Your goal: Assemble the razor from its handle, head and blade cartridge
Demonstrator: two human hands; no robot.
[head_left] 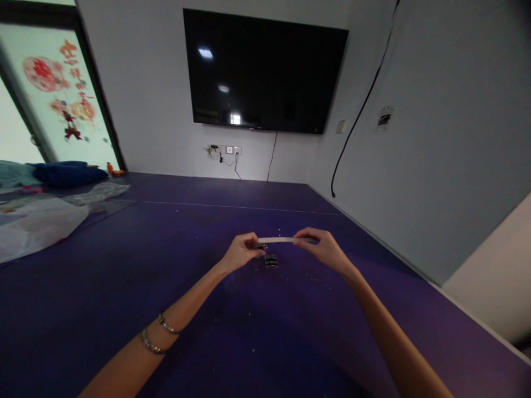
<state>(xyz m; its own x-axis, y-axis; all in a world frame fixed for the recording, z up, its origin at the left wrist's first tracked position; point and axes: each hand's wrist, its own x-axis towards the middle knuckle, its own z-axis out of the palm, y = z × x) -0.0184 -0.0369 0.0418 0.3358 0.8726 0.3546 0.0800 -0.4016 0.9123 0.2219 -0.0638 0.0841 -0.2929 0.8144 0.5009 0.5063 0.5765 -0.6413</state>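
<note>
A thin, flat whitish strip (276, 240) stretches almost level between my two hands, above the purple surface (249, 331). My left hand (243, 250) is closed in a pinch at the strip's left end. A small dark piece (262, 246) shows at those fingertips; its kind is too small to make out. My right hand (317, 246) pinches the strip near its right end, thumb below and fingers above. Just below and between the hands lies a small black, blocky part (271, 261) with lighter lines across it. Neither hand touches that part.
Clear plastic sheeting (45, 226) and a dark blue cloth (70, 173) lie at the left. A small orange item (114, 170) sits by the door frame. A black cable (357, 119) hangs down the right wall. A television (265, 72) is mounted ahead.
</note>
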